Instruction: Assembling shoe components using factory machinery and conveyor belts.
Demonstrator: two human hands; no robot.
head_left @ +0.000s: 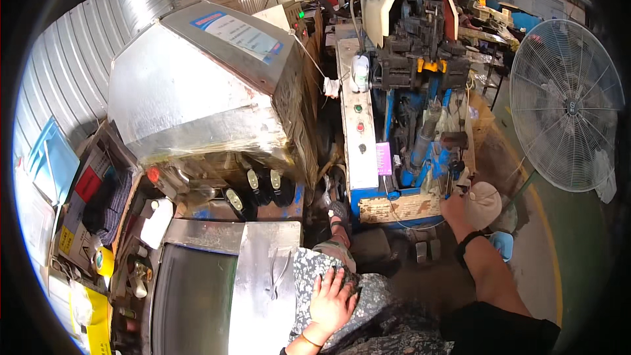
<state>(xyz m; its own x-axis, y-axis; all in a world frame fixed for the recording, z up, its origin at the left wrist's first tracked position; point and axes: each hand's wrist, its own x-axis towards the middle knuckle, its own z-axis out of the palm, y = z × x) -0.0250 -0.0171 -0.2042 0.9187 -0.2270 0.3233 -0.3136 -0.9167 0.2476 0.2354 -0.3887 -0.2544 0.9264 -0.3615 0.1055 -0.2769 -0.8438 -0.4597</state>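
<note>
My left hand (pixel 333 299) lies flat on the black-and-white floral cloth (pixel 371 296) over my lap, fingers spread and holding nothing. To its left, a pair of metal pincers (pixel 279 277) rests on a bare metal plate (pixel 263 315). My right hand (pixel 454 206) reaches to the lower front right of a blue and white machine (pixel 363 135), its fingers curled near dark parts. What they grip, if anything, is hidden. A worn wooden board (pixel 399 208) on the machine's front edge is just left of that hand, and a beige rounded thing (pixel 483 205) is just right of it.
Three dark shoes (pixel 276 187) with pale insoles stand under a metal hood (pixel 197 92). A dark conveyor belt (pixel 192 299) runs at lower left, beside a white bottle (pixel 157 223) and yellow tape roll (pixel 103 261). A large fan (pixel 568 106) stands at right, a blue container (pixel 501 246) below.
</note>
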